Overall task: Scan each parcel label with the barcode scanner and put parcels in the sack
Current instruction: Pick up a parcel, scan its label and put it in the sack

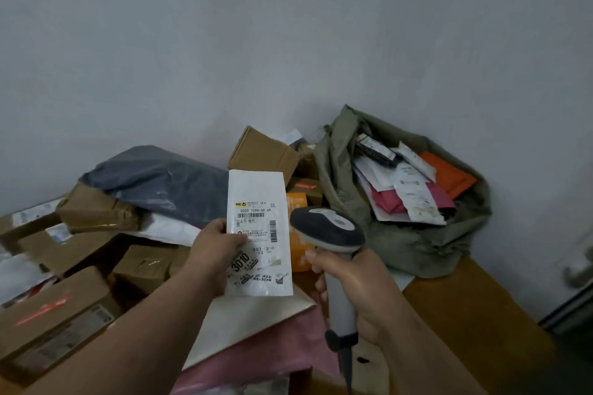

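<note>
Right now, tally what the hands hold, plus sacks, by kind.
White parcel with label, held by the left hand: 1
Barcode scanner, gripped by the right hand: 1
Green sack, open, parcels inside: 1
Total: 3

The white parcel (259, 234) in my left hand (215, 248) reads "502D T098-69 69", "LP 5", "3010" and "106".
</note>
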The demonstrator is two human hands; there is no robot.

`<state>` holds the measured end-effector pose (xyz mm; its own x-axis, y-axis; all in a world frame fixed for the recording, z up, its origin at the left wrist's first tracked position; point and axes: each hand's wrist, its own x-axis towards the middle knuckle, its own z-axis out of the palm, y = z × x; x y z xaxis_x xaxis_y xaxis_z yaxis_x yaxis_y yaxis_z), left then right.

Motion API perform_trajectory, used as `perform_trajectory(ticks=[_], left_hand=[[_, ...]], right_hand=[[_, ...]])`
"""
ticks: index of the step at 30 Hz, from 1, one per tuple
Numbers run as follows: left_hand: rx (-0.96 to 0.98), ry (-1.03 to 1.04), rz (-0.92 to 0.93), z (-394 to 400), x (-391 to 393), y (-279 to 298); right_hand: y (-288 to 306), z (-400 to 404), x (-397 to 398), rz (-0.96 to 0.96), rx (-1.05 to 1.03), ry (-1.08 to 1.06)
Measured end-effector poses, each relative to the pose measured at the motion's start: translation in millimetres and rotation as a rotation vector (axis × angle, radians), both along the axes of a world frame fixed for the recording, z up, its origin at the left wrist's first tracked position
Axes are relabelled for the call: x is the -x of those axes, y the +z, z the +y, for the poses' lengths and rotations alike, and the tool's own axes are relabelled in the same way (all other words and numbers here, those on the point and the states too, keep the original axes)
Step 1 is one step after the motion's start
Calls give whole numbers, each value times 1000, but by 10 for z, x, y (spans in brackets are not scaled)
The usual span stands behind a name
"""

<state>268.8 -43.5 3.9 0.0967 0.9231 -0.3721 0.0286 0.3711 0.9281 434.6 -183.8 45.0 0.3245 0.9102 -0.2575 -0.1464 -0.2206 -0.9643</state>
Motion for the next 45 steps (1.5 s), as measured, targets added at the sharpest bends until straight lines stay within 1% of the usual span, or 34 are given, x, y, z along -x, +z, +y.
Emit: perform_trajectory(ticks=[4,8,11,15,18,21,23,27,29,32,34,39,42,45], left_hand=[[-55,-38,24,172,-527,8],[-147,-57,123,386,-1188,1],[-212,-73,202,547,-1769,-49],[-214,-129,273,783,-2588,-130],[-153,-153,236,997,-3184,-123],[-93,-157,97,1249,-3745,-48],[-86,-163,27,1466,-4079,-11],[-147,-283,105,1915,-4581,-26],[-143,-369,237,2097,-4747,-90],[-190,-426,531,2293,-4909,-207],[-200,-436,620,2353,-4969,-254],[-201,-518,576,2309,-4972,-170],[-295,-437,576,2255,-4798,-70],[-354,-380,554,2126,-4436,10]], right_hand=[[-72,70,-386,15,22,-102],[-149,231,-916,21,22,-148],[-221,400,-1381,25,20,-123],[-326,679,-2102,54,118,-98],[-411,927,-2645,74,179,-110],[-456,1172,-3106,103,200,-113],[-480,1328,-3352,111,205,-123],[-557,1571,-3740,109,221,-140],[-575,1653,-3881,97,247,-136],[-586,1733,-4027,91,273,-119],[-612,1771,-4086,83,259,-109],[-657,1823,-4091,73,245,-119],[-645,1817,-3996,118,251,-113],[-589,1801,-3786,164,229,-95]])
